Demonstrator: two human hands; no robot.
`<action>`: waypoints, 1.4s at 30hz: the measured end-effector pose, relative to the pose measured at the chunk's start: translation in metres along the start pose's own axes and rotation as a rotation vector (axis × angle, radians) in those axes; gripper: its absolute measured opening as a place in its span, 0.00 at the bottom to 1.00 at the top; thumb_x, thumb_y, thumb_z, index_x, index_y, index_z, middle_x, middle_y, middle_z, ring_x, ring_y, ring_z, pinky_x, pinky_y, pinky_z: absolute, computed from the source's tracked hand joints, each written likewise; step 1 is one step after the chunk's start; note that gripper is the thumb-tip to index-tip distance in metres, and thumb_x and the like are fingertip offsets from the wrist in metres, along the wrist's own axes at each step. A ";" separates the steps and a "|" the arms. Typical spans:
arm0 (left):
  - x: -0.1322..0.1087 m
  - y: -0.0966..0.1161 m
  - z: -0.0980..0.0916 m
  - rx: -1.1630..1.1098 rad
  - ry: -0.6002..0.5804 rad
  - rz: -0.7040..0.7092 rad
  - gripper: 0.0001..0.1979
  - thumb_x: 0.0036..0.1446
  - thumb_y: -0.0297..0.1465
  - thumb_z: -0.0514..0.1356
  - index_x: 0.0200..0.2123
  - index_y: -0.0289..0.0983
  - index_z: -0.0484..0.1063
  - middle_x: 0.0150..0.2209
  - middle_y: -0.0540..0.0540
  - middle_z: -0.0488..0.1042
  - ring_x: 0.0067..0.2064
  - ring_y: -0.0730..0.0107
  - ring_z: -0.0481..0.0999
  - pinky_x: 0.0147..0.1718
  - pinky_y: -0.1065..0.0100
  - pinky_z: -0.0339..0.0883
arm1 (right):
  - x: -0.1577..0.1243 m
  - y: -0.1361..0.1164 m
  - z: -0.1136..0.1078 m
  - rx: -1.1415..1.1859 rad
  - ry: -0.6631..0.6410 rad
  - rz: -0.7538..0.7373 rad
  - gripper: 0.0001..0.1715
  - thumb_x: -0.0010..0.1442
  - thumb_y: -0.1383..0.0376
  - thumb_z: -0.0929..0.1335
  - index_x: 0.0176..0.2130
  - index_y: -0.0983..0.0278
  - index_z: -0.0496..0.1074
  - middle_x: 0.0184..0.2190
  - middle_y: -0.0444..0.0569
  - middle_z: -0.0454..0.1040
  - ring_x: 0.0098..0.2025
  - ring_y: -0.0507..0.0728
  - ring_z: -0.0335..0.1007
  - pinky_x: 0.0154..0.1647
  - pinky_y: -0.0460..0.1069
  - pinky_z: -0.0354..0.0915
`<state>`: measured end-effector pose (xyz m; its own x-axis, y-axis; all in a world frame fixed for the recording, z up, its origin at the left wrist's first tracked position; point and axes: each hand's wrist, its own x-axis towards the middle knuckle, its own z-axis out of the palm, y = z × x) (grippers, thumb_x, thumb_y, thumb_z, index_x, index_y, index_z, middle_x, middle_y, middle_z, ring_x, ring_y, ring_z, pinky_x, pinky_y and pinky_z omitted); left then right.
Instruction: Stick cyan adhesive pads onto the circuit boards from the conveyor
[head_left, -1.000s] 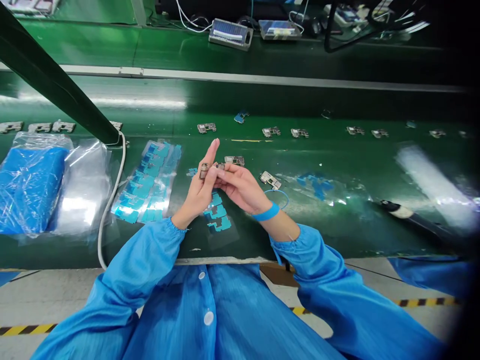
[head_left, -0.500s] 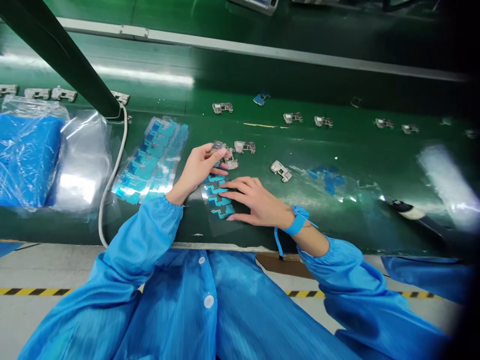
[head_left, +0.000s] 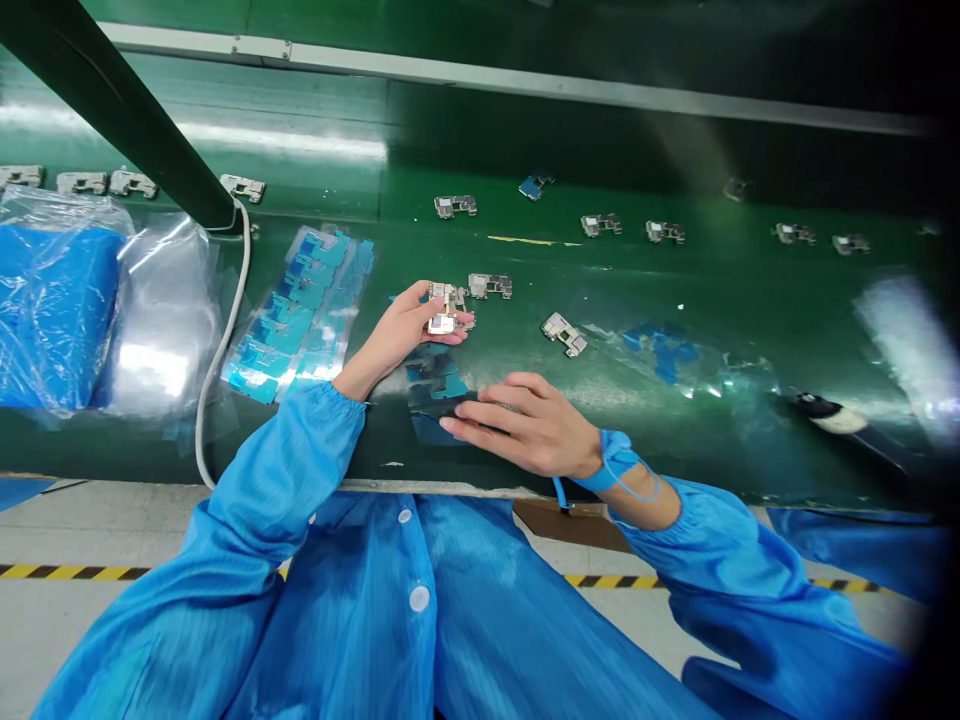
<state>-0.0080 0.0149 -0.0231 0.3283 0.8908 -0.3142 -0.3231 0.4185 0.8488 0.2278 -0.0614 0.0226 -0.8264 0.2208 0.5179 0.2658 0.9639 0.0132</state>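
My left hand (head_left: 401, 330) is closed around a small circuit board (head_left: 442, 322) with silver and pale parts, the thumb on top and fingers beneath. A second board, partly hidden, shows just behind those fingers. Below it lies a clear sheet of blue film stickers (head_left: 452, 385), most of it looking dark. My right hand (head_left: 529, 425) is over the sheet's right side, thumb and index fingertips close together at its surface. What they pinch is too small to make out. Another circuit board (head_left: 490, 286) lies flat to the right of my left hand.
A larger sheet of blue stickers (head_left: 300, 310) lies left, beside a white cable (head_left: 241, 290) and a plastic-wrapped blue stack (head_left: 56, 315). A green post (head_left: 142, 120) slants overhead. Several boards line the back; one board (head_left: 564, 335) lies nearer. A black-and-white tool (head_left: 832, 412) is at right.
The board in my left hand has turned so its pale face shows. My right hand has moved slightly down and right, thumb and index closer together. The small sticker sheet looks darker.
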 end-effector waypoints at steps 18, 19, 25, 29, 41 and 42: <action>-0.013 -0.004 0.013 0.207 0.087 0.438 0.29 0.59 0.47 0.81 0.56 0.42 0.76 0.32 0.53 0.81 0.32 0.72 0.84 0.35 0.70 0.80 | 0.012 0.057 0.055 0.706 0.502 1.014 0.20 0.65 0.45 0.81 0.40 0.57 0.82 0.36 0.45 0.84 0.36 0.56 0.78 0.42 0.54 0.76; -0.013 -0.003 0.013 0.234 0.104 0.441 0.29 0.59 0.47 0.81 0.55 0.41 0.77 0.32 0.53 0.82 0.32 0.71 0.83 0.35 0.70 0.80 | 0.010 0.057 0.052 0.600 0.480 0.960 0.17 0.69 0.48 0.79 0.41 0.57 0.82 0.36 0.46 0.83 0.37 0.57 0.78 0.42 0.55 0.75; -0.020 0.004 0.017 0.329 0.154 0.367 0.21 0.65 0.41 0.76 0.56 0.43 0.78 0.35 0.52 0.82 0.34 0.71 0.82 0.38 0.69 0.79 | 0.001 0.063 0.043 0.272 0.371 0.701 0.08 0.73 0.58 0.75 0.39 0.56 0.80 0.36 0.47 0.85 0.39 0.61 0.79 0.42 0.59 0.74; -0.023 0.006 0.021 0.313 0.143 0.323 0.20 0.64 0.37 0.77 0.55 0.42 0.79 0.34 0.52 0.81 0.33 0.71 0.81 0.38 0.69 0.78 | -0.002 0.065 0.044 0.269 0.311 0.707 0.08 0.73 0.59 0.75 0.39 0.56 0.78 0.36 0.47 0.84 0.40 0.62 0.79 0.44 0.60 0.73; -0.025 0.005 0.021 0.078 0.044 0.152 0.26 0.72 0.42 0.70 0.69 0.47 0.73 0.47 0.46 0.88 0.50 0.58 0.90 0.44 0.65 0.88 | 0.005 0.053 0.044 0.870 0.420 0.989 0.22 0.68 0.44 0.79 0.37 0.58 0.79 0.34 0.46 0.81 0.41 0.59 0.82 0.43 0.55 0.78; -0.026 0.005 0.022 0.079 0.036 0.157 0.24 0.73 0.42 0.69 0.67 0.46 0.74 0.46 0.46 0.87 0.51 0.57 0.90 0.44 0.65 0.88 | 0.006 0.051 0.046 0.909 0.409 0.997 0.22 0.67 0.44 0.79 0.37 0.58 0.79 0.34 0.46 0.81 0.44 0.60 0.85 0.46 0.55 0.79</action>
<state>0.0017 -0.0096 -0.0012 0.2470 0.9504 -0.1893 -0.2969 0.2601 0.9188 0.2137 -0.0041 -0.0136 -0.2414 0.9511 0.1927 0.1071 0.2235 -0.9688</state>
